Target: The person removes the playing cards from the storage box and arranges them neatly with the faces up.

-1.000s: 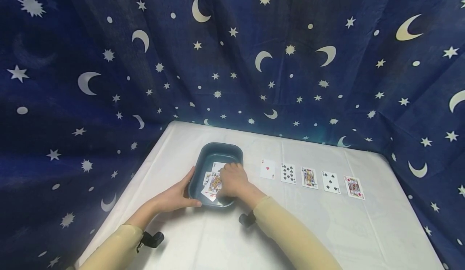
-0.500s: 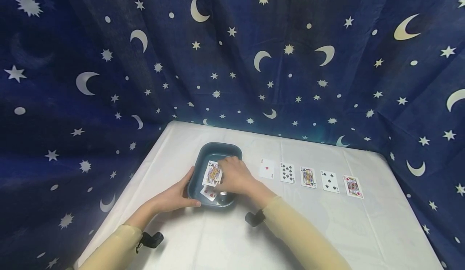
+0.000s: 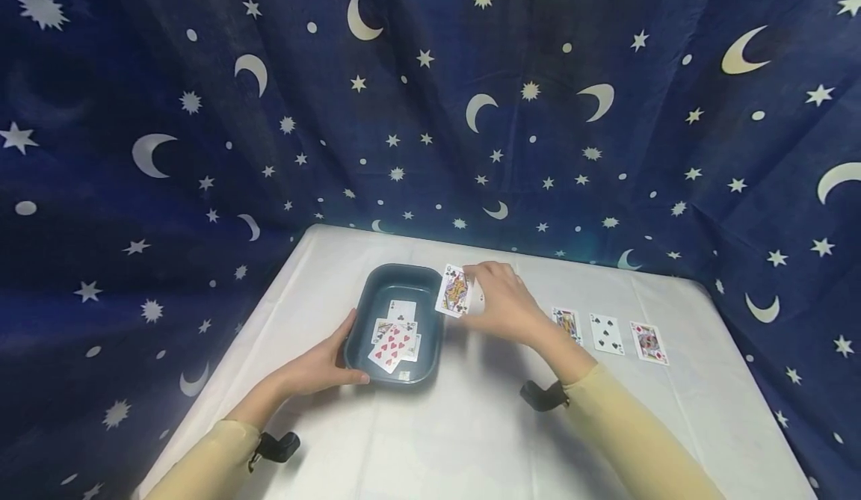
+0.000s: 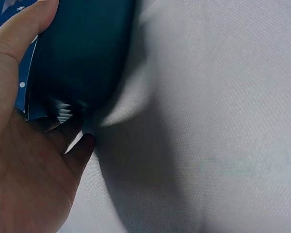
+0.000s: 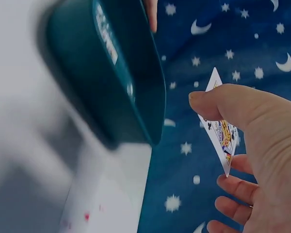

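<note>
My left hand [image 3: 319,362] grips the left side of a dark teal plastic bin [image 3: 403,279], thumb near the front corner. In the left wrist view its fingers lie against the bin's outer wall [image 4: 82,53]. To the bin's right, my right hand [image 3: 504,302] pinches a queen of clubs [image 3: 454,291] between thumb and fingers, raised above the table and facing me. The right wrist view shows the thumb across the card's face [image 5: 225,138]. Several loose playing cards overlap inside the bin, a hearts card [image 3: 390,347] on top.
Face up in a row on the white tabletop [image 3: 437,448] lie a face card [image 3: 567,324], a five of spades [image 3: 608,333] and a diamonds face card [image 3: 649,343]. My right hand hides most of the row's left end. A starry blue curtain [image 3: 430,164] hangs behind the table.
My right hand has lifted the queen of clubs out of the bin and carried it right, past the rim. The hearts card beneath is uncovered. My left hand stays at the bin.
</note>
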Available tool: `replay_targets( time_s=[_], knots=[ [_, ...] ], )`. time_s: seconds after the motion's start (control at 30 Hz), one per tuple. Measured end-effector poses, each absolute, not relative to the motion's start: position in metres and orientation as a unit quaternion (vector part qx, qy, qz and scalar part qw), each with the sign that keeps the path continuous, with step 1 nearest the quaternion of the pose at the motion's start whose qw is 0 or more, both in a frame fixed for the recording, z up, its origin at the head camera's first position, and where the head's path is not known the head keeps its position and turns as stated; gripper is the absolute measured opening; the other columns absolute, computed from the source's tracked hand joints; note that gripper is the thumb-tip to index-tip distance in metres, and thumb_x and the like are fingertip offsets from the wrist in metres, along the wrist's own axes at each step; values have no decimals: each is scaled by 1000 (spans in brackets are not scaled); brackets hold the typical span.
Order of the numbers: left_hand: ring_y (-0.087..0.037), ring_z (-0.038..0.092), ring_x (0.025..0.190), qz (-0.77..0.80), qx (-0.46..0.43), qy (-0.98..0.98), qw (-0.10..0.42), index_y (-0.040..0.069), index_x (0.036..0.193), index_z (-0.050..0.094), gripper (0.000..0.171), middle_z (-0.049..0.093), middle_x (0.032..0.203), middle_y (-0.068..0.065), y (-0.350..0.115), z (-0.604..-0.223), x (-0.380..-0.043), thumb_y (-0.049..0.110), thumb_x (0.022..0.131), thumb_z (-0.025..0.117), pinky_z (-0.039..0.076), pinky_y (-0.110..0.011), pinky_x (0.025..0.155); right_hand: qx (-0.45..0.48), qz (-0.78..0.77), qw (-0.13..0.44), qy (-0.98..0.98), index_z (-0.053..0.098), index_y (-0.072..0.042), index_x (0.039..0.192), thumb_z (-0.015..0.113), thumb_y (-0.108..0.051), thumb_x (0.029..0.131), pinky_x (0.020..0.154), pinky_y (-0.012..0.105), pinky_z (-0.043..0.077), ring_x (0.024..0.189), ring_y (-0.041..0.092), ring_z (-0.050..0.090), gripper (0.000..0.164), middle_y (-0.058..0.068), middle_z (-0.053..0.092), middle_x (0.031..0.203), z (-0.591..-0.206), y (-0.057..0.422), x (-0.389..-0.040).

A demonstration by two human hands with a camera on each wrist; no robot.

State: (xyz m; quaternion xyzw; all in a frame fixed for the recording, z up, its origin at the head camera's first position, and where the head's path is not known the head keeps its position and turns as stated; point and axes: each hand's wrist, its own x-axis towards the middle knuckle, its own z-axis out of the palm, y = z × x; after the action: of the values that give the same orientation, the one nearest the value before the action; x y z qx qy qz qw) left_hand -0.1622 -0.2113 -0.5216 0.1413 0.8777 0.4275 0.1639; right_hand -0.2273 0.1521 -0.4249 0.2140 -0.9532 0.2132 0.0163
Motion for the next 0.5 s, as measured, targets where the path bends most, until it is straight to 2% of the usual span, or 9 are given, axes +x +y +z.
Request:
replay_targets(
  time_s=[0.27, 0.5],
  knots=[
    [-37, 6, 155, 427, 142, 878, 164, 14, 165, -6, 130, 0, 171, -15, -212, -521, -161, 44, 80, 87, 12, -55, 123, 197, 180, 3, -964, 50, -5, 148, 87, -46, 71, 112, 60, 36, 135, 39, 43, 95, 16, 53, 143, -437, 199, -211],
    [-37, 7, 154, 427, 143, 878, 163, 13, 165, -5, 129, 2, 171, -15, -210, -521, -161, 42, 80, 88, 13, -55, 123, 211, 156, -13, -965, 58, 0, 139, 90, -42, 69, 109, 55, 43, 128, 39, 52, 88, 17, 60, 135, -474, 214, -188]
  ],
)
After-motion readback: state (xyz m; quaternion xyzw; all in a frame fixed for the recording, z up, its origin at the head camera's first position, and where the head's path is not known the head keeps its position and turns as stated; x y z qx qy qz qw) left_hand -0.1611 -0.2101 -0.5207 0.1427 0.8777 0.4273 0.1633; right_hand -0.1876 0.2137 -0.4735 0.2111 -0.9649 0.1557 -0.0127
